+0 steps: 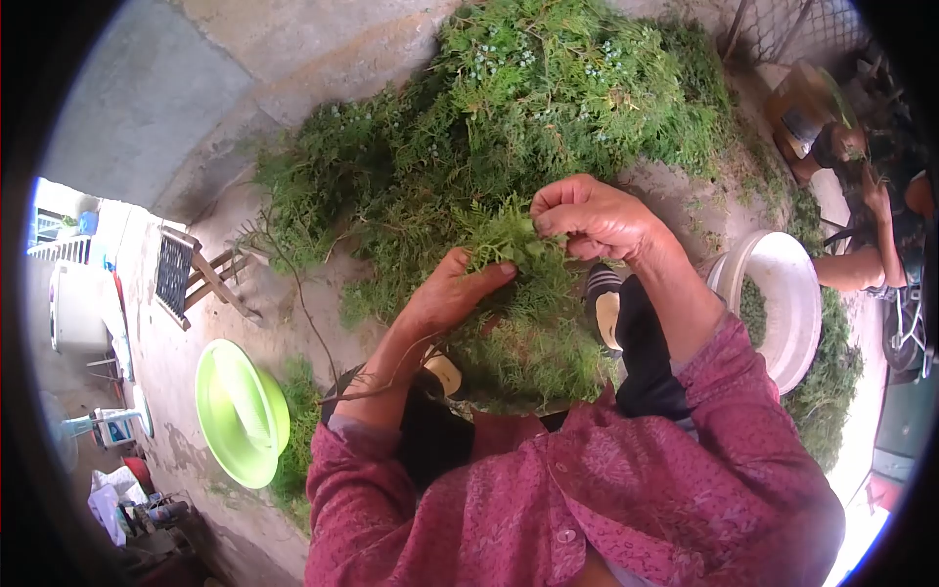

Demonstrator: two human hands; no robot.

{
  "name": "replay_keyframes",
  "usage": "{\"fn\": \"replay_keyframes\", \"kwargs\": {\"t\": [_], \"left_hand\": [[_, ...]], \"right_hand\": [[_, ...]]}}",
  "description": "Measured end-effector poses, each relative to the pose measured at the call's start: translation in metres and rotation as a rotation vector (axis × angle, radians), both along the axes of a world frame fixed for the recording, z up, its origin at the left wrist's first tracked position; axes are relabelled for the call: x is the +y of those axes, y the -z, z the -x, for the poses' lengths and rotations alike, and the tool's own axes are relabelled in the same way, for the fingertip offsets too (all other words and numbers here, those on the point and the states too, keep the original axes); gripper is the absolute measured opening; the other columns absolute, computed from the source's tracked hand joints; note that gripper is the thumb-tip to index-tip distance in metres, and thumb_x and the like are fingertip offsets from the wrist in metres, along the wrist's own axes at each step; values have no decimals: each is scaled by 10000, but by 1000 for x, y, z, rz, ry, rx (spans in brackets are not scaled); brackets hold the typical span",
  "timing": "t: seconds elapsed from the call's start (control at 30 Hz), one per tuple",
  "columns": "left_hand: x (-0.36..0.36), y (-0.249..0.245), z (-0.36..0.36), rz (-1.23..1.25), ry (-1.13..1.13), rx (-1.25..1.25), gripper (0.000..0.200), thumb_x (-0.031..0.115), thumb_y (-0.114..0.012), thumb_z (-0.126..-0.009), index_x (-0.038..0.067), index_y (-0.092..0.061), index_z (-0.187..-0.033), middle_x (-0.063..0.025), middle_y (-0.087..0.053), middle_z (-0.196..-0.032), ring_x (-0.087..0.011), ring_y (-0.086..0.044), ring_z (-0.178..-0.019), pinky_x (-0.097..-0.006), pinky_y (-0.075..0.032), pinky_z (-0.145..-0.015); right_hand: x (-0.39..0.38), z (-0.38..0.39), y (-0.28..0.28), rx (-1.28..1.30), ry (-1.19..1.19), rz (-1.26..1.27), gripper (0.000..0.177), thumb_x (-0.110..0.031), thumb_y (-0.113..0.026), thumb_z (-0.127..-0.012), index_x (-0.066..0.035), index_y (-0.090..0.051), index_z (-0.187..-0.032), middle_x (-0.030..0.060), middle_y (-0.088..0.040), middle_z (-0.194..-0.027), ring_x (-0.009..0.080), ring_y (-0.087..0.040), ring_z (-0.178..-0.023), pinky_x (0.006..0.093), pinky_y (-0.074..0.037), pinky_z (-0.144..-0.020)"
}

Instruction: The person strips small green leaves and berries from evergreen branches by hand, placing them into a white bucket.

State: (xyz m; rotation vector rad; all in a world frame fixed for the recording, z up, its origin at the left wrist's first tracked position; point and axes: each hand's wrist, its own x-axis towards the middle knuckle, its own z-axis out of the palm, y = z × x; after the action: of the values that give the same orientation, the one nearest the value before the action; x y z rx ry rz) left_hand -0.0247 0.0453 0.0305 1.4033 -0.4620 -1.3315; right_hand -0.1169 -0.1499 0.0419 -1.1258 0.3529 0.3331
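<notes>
A leafy evergreen sprig (pixel 501 238), with flat scaly foliage like cypress or arborvitae, is held up in front of my chest. My left hand (pixel 452 293) grips it from the left, thumb lying across the leaves. At its right side, my right hand (pixel 599 220) has fingers curled in a pinch on the sprig's tips. Beyond both hands rises a large heap of similar cut branches (pixel 558 103), some bearing pale blue-green berries. More loose greenery (pixel 528 357) lies below my hands, between my feet.
A lime-green basin (pixel 207 416) stands at left, near a small folding stool (pixel 201 279). At right is a white bucket (pixel 790 323) with greenery around it. A bare twig (pixel 303 293) reaches toward my left forearm. Another person's arm (pixel 873 210) shows at far right.
</notes>
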Motion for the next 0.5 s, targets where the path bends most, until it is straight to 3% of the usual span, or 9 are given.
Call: {"fn": "replay_keyframes", "kwargs": {"t": [0.13,0.2,0.23,0.37,0.4,0.47,0.5], "left_hand": [[2,16,-1,66,51,-41,150,165,-529,-865,60,-585,-957,42,-576,-773,-42,-499,-663,-221,-432,-562],[4,17,-1,78,85,-70,147,164,-532,-863,62,-588,-953,39,-578,-770,-43,-503,-661,-220,-432,-556],[5,12,0,41,58,-77,148,168,-531,-864,62,-589,-949,37,-579,-770,-45,-503,-657,-222,-431,-552],[5,17,-2,-35,52,-53,166,183,-527,-867,62,-587,-963,33,-581,-770,-50,-506,-650,-229,-432,-551],[2,17,-1,-35,57,-53,166,183,-527,-867,62,-587,-963,33,-581,-770,-50,-506,-650,-229,-432,-551],[-1,16,-1,-58,24,-68,202,157,-522,-848,63,-540,-1026,6,-548,-743,-80,-485,-533,-223,-374,-381],[-1,15,-1,-59,21,-68,202,157,-522,-848,63,-540,-1026,6,-548,-743,-80,-485,-533,-223,-374,-381]], "right_hand": [[-1,7,3,-32,4,30,127,-109,-595,-770,-4,-526,-788,-17,-453,-544,12,-283,-332,174,-162,-267],[-5,13,0,-246,6,-186,119,-100,-573,-776,5,-517,-785,-14,-415,-486,19,-265,-314,169,-175,-256],[-12,17,0,-362,131,-184,126,-99,-573,-778,11,-514,-795,-5,-390,-450,27,-266,-299,166,-204,-245],[-22,11,6,-423,250,-303,137,-123,-573,-799,-2,-530,-845,60,-502,-608,45,-418,-416,155,-297,-293],[-12,11,-2,-338,233,-200,145,-124,-590,-791,-7,-539,-860,61,-521,-671,44,-431,-451,152,-308,-318],[-6,6,-4,-255,211,-97,156,-124,-607,-783,-12,-548,-875,62,-540,-734,43,-444,-485,150,-319,-342],[-5,2,0,-227,150,48,182,-122,-633,-762,-18,-556,-890,46,-543,-754,43,-442,-489,144,-316,-355]]}}
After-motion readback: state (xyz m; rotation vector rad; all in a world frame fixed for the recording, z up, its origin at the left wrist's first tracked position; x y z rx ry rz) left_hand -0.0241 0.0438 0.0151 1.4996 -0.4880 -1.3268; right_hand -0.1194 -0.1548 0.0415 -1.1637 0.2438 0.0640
